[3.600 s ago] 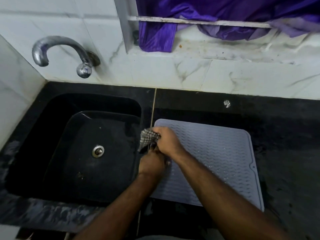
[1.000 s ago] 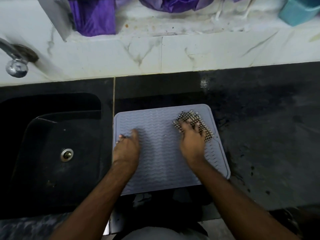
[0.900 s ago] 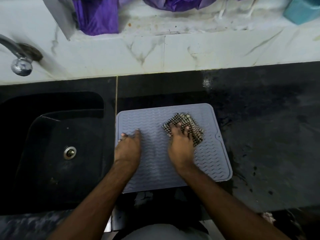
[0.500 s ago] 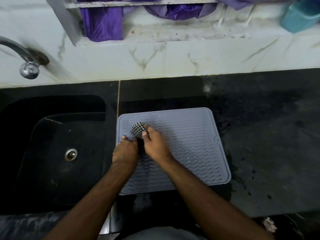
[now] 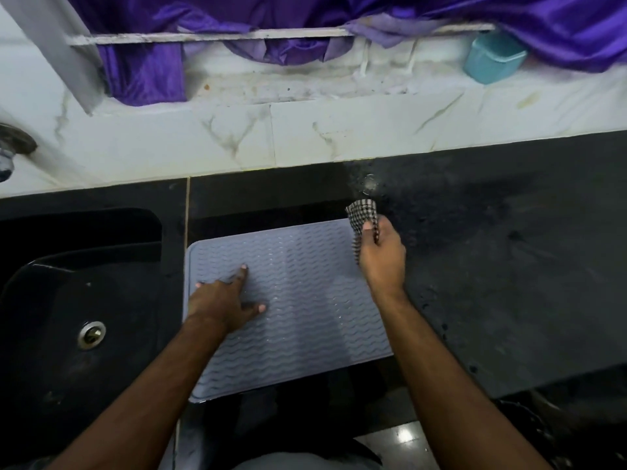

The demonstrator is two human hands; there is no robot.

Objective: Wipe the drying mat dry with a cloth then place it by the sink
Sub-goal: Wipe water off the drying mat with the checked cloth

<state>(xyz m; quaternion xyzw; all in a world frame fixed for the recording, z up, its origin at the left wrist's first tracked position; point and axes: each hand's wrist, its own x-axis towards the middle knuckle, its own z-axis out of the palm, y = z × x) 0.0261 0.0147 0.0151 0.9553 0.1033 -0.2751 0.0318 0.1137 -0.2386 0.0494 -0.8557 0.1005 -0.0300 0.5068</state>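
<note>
Left hand: the left hand point(image 5: 220, 305) lies flat on the near-left part of the drying mat point(image 5: 305, 300), fingers straight and spread, forefinger and thumb pointing away from each other, fingertips pressing on the ribbed surface.
Right hand: the right hand point(image 5: 382, 256) is raised at the mat's far right corner, its fingers curled and pinching the cloth point(image 5: 362, 213); whether it touches the mat there cannot be told.
Cloth: small, black-and-white checked, bunched, its free end sticking up out of the fingers, over the counter just past the mat's far edge.
Drying mat: pale grey with wavy ridges, lying flat on the counter point(image 5: 509, 266), its left edge just beside the sink point(image 5: 68, 317) and its near edge reaching the counter's front.
Surface: black stone, dull and streaked, with a small wet glint behind the cloth.
Room: white marble-look wall tiles behind the counter, a ledge above them with purple fabric point(image 5: 142, 72) hanging over it and a teal plastic tub point(image 5: 493, 59) at the right.
Sink: black, sunk into the counter, with a metal drain point(image 5: 91, 334) in its floor.
Cut off: only the base of the tap point(image 5: 13, 147) shows at the left edge; the mat's right edge is hidden behind the right forearm.
</note>
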